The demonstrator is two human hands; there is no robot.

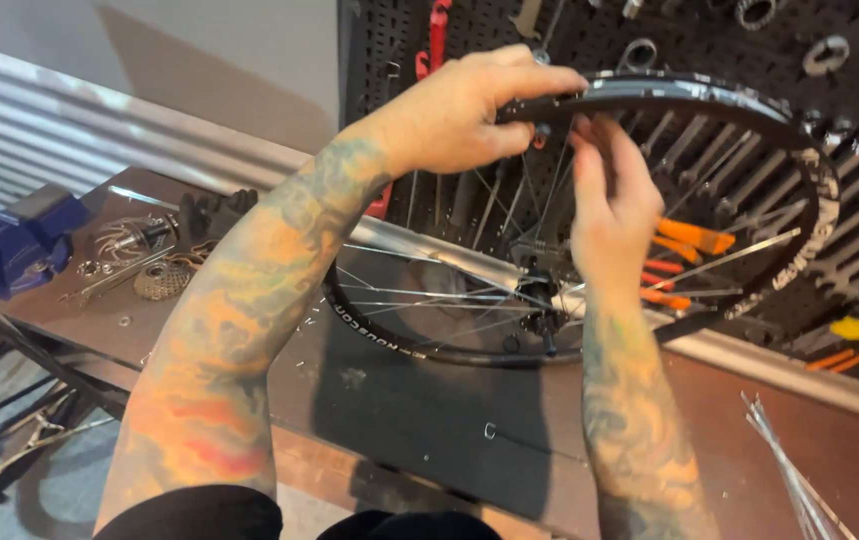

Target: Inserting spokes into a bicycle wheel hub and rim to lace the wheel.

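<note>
**Black bicycle wheel held upright while a spoke was fitted at the rim**

Black and standing on edge, the bicycle wheel rested on the dark bench mat. The left hand was closed over the top of the rim, steadying it. The right hand reached up inside the rim, its fingers pinched narrowly at a spoke end; what they held was too small to tell. The work appeared to be spoke lacing, calling for fine threading next. Loose spokes lay at right, a gear cluster and blue vise at left. A pegboard of wrenches stood close behind the wheel.
</note>
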